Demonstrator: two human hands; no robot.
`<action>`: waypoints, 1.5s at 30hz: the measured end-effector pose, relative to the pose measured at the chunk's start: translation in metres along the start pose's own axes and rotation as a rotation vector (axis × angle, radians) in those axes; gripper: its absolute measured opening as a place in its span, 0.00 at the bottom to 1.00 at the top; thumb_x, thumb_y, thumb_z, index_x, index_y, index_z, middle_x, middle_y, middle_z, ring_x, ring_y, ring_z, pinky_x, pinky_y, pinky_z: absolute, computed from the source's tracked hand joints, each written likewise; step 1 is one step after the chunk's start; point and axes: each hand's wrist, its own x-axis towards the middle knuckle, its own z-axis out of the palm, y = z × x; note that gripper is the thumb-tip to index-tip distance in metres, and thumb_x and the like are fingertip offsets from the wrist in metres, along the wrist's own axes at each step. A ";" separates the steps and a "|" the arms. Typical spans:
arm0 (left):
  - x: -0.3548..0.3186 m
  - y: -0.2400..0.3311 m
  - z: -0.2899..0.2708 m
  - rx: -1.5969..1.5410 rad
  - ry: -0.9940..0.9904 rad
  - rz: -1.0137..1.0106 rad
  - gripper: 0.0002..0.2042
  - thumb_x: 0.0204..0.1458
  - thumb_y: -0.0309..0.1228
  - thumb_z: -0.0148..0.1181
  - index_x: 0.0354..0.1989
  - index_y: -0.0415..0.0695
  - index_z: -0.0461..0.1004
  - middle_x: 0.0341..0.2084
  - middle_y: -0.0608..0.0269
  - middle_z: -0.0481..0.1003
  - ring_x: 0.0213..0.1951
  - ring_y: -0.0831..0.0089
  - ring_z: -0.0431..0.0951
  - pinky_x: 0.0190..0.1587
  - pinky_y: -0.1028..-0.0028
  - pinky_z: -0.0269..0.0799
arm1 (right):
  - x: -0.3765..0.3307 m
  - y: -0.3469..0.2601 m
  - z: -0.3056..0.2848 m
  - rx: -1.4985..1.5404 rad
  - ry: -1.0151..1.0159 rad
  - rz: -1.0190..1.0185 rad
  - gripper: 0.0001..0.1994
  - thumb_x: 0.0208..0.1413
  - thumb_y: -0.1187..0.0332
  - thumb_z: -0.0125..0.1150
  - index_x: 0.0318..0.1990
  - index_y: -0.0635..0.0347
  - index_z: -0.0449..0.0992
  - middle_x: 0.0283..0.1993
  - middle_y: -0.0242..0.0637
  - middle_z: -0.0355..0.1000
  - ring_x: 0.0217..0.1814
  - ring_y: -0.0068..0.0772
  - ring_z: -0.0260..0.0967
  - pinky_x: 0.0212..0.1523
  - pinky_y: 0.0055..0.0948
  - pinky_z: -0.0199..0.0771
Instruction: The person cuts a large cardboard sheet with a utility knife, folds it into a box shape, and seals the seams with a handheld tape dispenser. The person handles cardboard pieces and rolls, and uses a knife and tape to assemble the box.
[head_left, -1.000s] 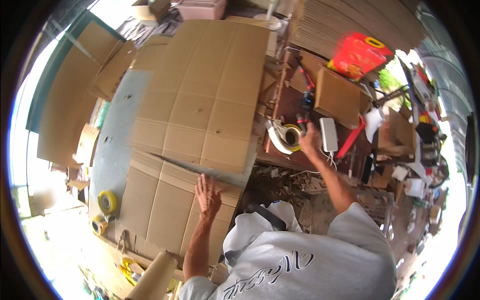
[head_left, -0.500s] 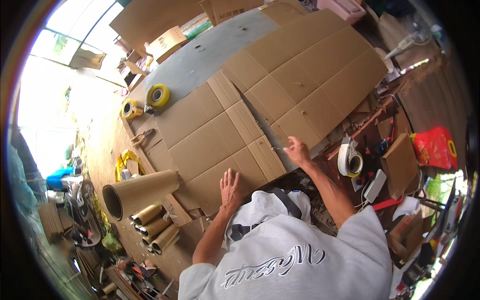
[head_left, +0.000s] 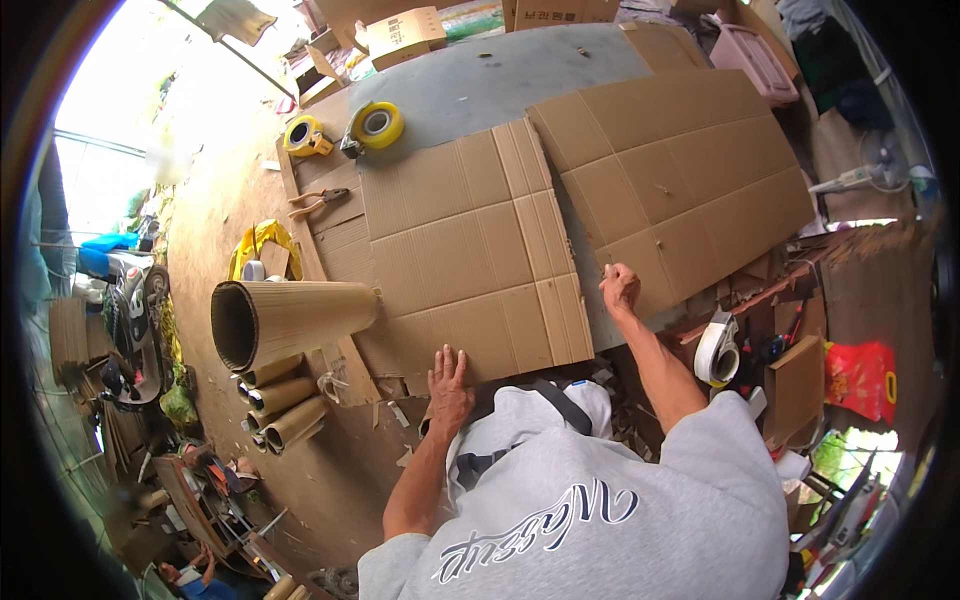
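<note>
I am pressing my left hand (head_left: pixel 449 383) spread flat on the flattened brown corrugated cardboard sheet (head_left: pixel 465 250), while my right hand (head_left: pixel 620 289) is resting curled at its right edge; whether it pinches anything I cannot tell.

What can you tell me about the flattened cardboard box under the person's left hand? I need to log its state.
The flattened cardboard box is plain brown corrugated board, opened out flat on the grey worktable. Crease lines divide it into panels and narrower flaps. The left hand presses flat on its near edge. Its right edge lies close to a second flat sheet, where the right hand rests.
</note>
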 end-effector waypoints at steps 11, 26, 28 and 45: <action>0.001 -0.014 -0.024 -0.118 -0.025 0.064 0.45 0.38 0.34 0.73 0.71 0.48 0.61 0.75 0.48 0.48 0.74 0.49 0.49 0.69 0.45 0.53 | -0.033 -0.060 0.103 -0.314 -0.308 -0.780 0.10 0.51 0.70 0.66 0.39 0.61 0.75 0.39 0.47 0.72 0.38 0.59 0.74 0.36 0.50 0.75; 0.098 -0.218 -0.119 -1.517 0.858 -0.237 0.22 0.66 0.41 0.50 0.61 0.38 0.71 0.54 0.58 0.72 0.55 0.69 0.71 0.61 0.68 0.65 | -0.195 -0.380 0.060 0.277 -0.515 -0.945 0.38 0.51 0.78 0.69 0.71 0.56 0.60 0.74 0.47 0.55 0.48 0.36 0.76 0.45 0.33 0.80; 0.116 -0.179 -0.129 -1.138 0.832 -0.199 0.23 0.64 0.43 0.55 0.61 0.41 0.72 0.55 0.55 0.70 0.55 0.65 0.70 0.60 0.65 0.66 | -0.197 -0.389 0.063 0.281 -0.430 -0.969 0.42 0.51 0.77 0.70 0.74 0.54 0.56 0.76 0.48 0.53 0.51 0.36 0.75 0.45 0.33 0.80; 0.158 -0.141 -0.111 -1.579 0.232 -0.228 0.37 0.50 0.38 0.74 0.68 0.45 0.61 0.55 0.61 0.72 0.56 0.69 0.72 0.58 0.66 0.69 | 0.054 -0.129 0.063 0.350 -0.388 0.032 0.32 0.63 0.51 0.62 0.63 0.70 0.67 0.57 0.43 0.74 0.61 0.35 0.65 0.63 0.38 0.63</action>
